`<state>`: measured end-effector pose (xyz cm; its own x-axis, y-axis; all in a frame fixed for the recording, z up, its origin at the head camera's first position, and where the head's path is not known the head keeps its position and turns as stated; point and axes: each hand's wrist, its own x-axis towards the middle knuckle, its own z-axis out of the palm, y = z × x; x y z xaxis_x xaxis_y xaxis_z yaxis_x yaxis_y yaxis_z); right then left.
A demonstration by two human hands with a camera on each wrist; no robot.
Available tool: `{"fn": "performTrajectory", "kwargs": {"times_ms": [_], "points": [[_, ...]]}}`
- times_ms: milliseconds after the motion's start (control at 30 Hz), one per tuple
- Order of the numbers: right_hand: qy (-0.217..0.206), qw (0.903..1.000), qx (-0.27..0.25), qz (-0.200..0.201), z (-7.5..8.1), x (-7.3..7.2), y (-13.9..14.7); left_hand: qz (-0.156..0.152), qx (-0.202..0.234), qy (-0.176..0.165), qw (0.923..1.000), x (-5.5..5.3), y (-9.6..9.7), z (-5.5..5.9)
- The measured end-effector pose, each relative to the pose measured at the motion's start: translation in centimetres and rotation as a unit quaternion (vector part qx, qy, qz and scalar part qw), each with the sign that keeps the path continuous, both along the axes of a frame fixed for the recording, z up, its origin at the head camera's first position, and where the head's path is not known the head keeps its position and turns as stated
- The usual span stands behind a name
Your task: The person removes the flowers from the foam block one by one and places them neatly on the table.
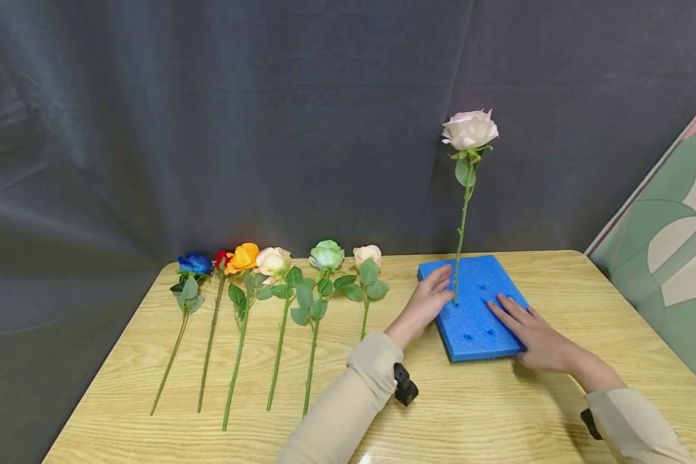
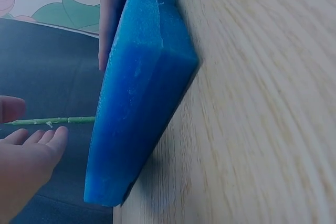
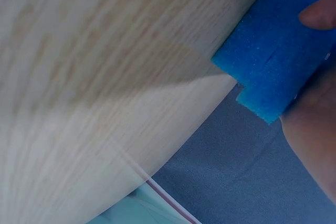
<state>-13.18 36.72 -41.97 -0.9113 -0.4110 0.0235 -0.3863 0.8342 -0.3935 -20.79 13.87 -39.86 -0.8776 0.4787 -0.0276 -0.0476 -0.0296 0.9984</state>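
A pale pink rose [image 1: 470,131] stands upright, its stem [image 1: 461,225] stuck in a hole in a blue foam block [image 1: 470,341]. My left hand [image 1: 426,303] is beside the stem's lower part at the block's left edge. In the left wrist view, that hand's thumb and fingertips [image 2: 60,139] are spread apart on either side of the green stem [image 2: 58,120], not closed round it. My right hand [image 1: 528,335] rests on the block's right side with straight fingers. In the right wrist view its thumb [image 3: 319,15] lies against the blue foam [image 3: 273,51].
Left of the block several roses lie in a row on the wooden table [image 1: 441,412]: blue [image 1: 194,263], red [image 1: 222,259], orange [image 1: 243,256], cream [image 1: 273,261], green [image 1: 327,255] and pale peach [image 1: 367,254]. More holes [image 1: 468,337] mark the foam. A dark curtain [image 1: 325,129] hangs behind.
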Motion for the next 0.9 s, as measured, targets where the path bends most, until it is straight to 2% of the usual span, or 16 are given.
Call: {"fn": "performTrajectory", "kwargs": {"times_ms": [133, 400, 667, 900], "points": [[-0.018, 0.9998, -0.001, -0.009, 0.07, -0.01, -0.10, -0.006, -0.005, -0.003, 1.0000, 0.07, 0.32, -0.03], [-0.025, 0.9996, 0.000, -0.014, 0.03, -0.08, -0.07, -0.007, -0.014, -0.006, 0.9999, 0.15, 0.56, 0.17], [-0.022, 0.9997, 0.004, -0.014, -0.07, -0.18, -0.05, 0.046, 0.015, -0.009, 0.9988, -0.03, 0.33, 0.19], [0.018, 0.9998, 0.011, -0.005, -0.51, 0.06, -0.14, 0.089, 0.031, 0.026, 0.9952, -0.21, -0.13, -0.09]]}}
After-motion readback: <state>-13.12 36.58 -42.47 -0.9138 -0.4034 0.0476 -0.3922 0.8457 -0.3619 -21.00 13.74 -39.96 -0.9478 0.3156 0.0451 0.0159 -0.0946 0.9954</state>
